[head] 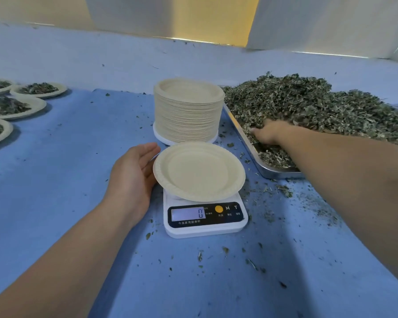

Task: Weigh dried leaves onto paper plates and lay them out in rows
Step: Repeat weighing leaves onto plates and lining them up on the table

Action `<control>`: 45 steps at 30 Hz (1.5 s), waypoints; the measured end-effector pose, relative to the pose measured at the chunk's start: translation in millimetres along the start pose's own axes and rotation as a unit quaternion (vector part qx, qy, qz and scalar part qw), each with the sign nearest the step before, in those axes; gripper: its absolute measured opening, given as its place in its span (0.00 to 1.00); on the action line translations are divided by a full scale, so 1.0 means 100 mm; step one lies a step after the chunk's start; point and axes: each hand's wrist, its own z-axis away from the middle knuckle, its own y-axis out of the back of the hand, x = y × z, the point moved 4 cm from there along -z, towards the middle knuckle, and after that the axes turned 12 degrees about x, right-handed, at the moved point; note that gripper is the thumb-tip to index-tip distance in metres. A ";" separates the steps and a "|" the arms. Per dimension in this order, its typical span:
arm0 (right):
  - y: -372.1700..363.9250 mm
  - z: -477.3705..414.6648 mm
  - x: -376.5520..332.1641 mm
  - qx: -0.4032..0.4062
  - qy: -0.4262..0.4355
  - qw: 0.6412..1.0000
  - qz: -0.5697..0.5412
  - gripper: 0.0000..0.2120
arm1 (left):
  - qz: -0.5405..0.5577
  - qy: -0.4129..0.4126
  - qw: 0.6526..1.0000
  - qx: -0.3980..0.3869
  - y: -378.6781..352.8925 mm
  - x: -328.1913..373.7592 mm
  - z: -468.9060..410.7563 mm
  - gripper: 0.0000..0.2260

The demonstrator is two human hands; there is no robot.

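An empty paper plate sits on a white digital scale whose display reads 0. My left hand lies with relaxed fingers beside the plate's left rim, fingertips near or under its edge. My right hand reaches into the heap of dried leaves on a metal tray; it is blurred and its fingers are buried in leaves. Behind the scale stands a tall stack of paper plates.
Several plates filled with leaves lie in rows at the far left on the blue table cover. Loose leaf crumbs are scattered around the scale and along the tray's front. A pale wall rises behind the table.
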 end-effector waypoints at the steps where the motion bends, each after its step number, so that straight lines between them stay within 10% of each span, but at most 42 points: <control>1: -0.09 0.01 0.00 -0.023 -0.009 1.000 -0.010 0.41 | -0.002 0.000 1.000 0.000 0.00 0.00 0.00 0.15; 10: 0.43 0.20 -0.51 -0.013 0.127 0.992 -0.002 0.16 | -0.004 -0.001 1.000 0.002 -0.01 0.00 -0.01 0.15; 14: 0.56 0.23 -0.27 0.158 0.066 0.985 0.018 0.17 | 0.000 -0.002 1.000 0.004 0.00 -0.02 -0.02 0.16; 18: 0.16 0.30 0.05 0.004 0.003 0.995 0.103 0.31 | -0.006 -0.006 1.000 0.009 0.00 -0.01 -0.02 0.16; 24: 0.32 0.45 -0.20 -0.021 0.077 0.997 0.011 0.22 | -0.006 -0.007 1.000 0.011 0.01 -0.02 -0.01 0.15; 30: 0.61 0.43 0.02 0.180 0.046 0.982 0.038 0.17 | -0.008 -0.007 1.000 0.014 0.01 0.00 0.01 0.12; 35: 0.16 0.49 0.23 0.003 -0.013 0.998 0.063 0.31 | -0.011 -0.012 1.000 0.012 -0.01 0.01 0.04 0.12; 41: 0.30 0.60 -0.08 0.032 0.035 0.997 -0.065 0.21 | -0.008 -0.010 1.000 0.014 0.00 0.01 0.04 0.14; 45: 0.28 0.66 -0.19 0.011 0.061 0.992 -0.113 0.34 | -0.004 -0.010 1.000 0.013 0.00 0.01 0.04 0.14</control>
